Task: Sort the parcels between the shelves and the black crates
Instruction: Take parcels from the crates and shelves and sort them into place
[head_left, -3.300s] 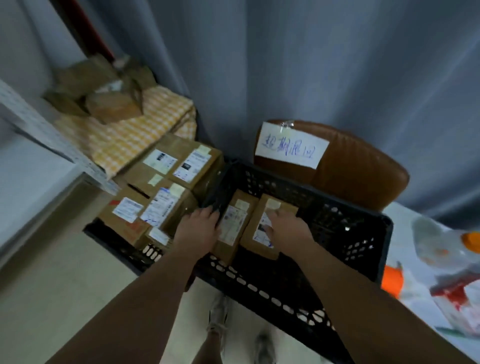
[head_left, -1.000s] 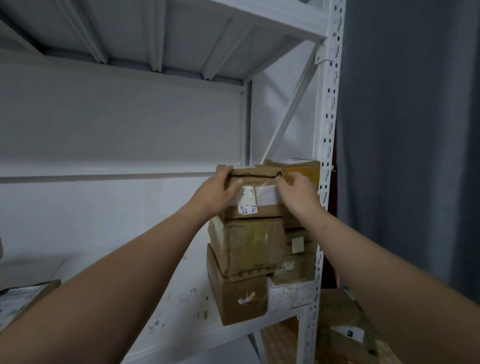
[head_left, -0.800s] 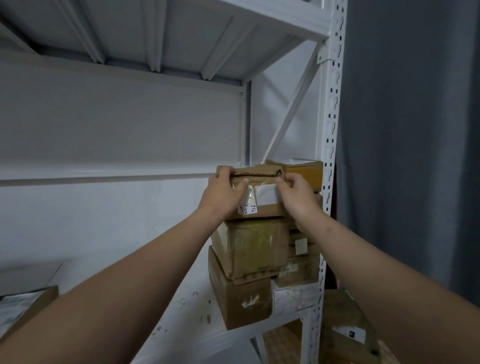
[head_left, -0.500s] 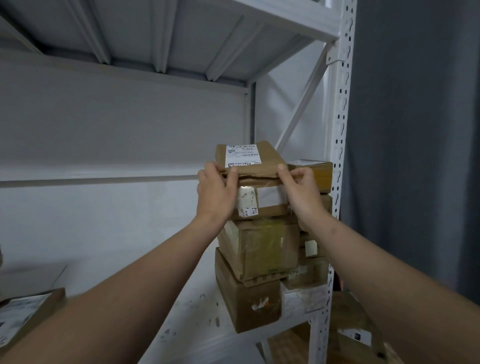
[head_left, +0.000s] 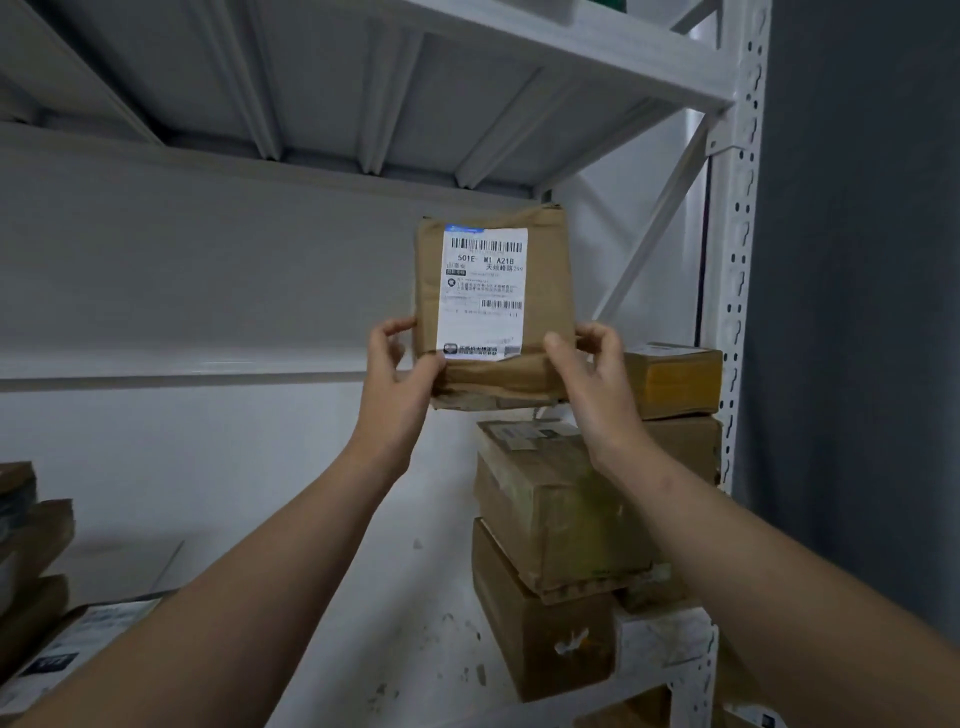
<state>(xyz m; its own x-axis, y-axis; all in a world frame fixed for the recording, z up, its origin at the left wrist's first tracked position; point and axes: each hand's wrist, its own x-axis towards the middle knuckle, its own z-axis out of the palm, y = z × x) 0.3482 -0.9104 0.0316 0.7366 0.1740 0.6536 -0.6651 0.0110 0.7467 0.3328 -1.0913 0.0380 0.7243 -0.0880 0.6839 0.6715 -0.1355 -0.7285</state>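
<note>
The parcel (head_left: 493, 312), now lifted off the stack (head_left: 561, 509) and tipped label-forward, is pinched at its lower corners by the fingers of the left hand (head_left: 395, 374) and right hand (head_left: 592, 379), probably for reading.

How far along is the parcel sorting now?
Done: a stack of parcels stands at the shelf's right end. In hand: left hand and right hand grip one labelled parcel, raised above the stack. Left: this parcel must get its place; the crates are out of view, so the rest is unknown.

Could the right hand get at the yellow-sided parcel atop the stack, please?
Probably yes: the yellow-sided parcel sits uncovered just beside the right hand with nothing between, but that hand, like the left hand, grips the labelled parcel and must free itself first.
</note>
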